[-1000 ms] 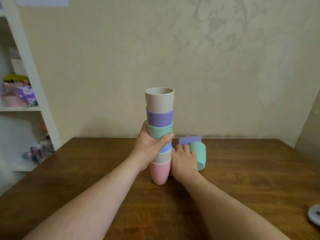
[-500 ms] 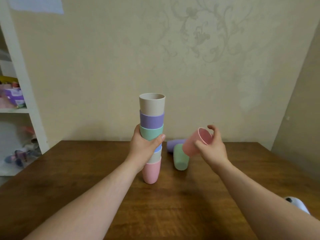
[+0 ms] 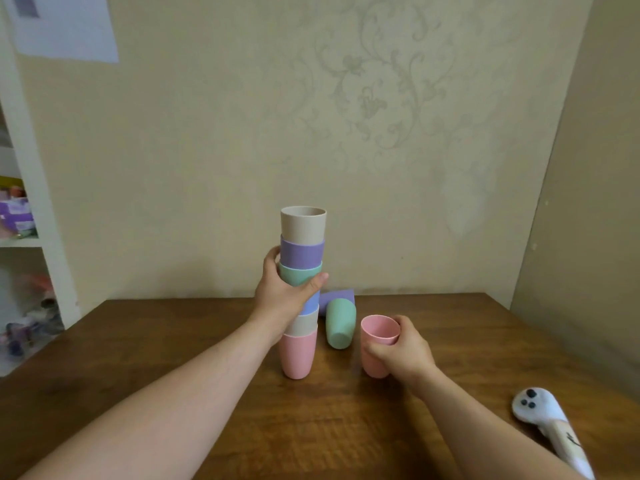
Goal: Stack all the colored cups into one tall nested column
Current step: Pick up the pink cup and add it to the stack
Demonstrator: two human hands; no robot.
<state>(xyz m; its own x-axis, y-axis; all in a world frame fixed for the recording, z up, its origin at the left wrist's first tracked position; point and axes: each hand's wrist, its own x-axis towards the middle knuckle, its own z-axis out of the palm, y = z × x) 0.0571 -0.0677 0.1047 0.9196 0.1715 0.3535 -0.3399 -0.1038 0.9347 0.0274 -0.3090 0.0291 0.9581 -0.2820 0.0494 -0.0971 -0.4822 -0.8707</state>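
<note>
A nested column of cups (image 3: 301, 258) stands on the wooden table (image 3: 173, 341), pink at the bottom, then beige, blue, green, purple and beige on top. My left hand (image 3: 284, 296) grips the column around its middle. My right hand (image 3: 401, 351) holds a loose pink cup (image 3: 375, 341) upright, low at the table, to the right of the column. Between them a green cup (image 3: 340, 322) lies on its side, with a purple cup (image 3: 337, 297) lying behind it.
A white soft toy with dark dots (image 3: 543, 417) lies near the table's right front edge. A white shelf unit (image 3: 31, 209) with small items stands at the left. The patterned wall (image 3: 346, 133) runs right behind the table.
My right hand picked the pink cup up from beside the lying cups, raised it tilted, then brought it down upright to the right of the column. The left hand kept its hold.
</note>
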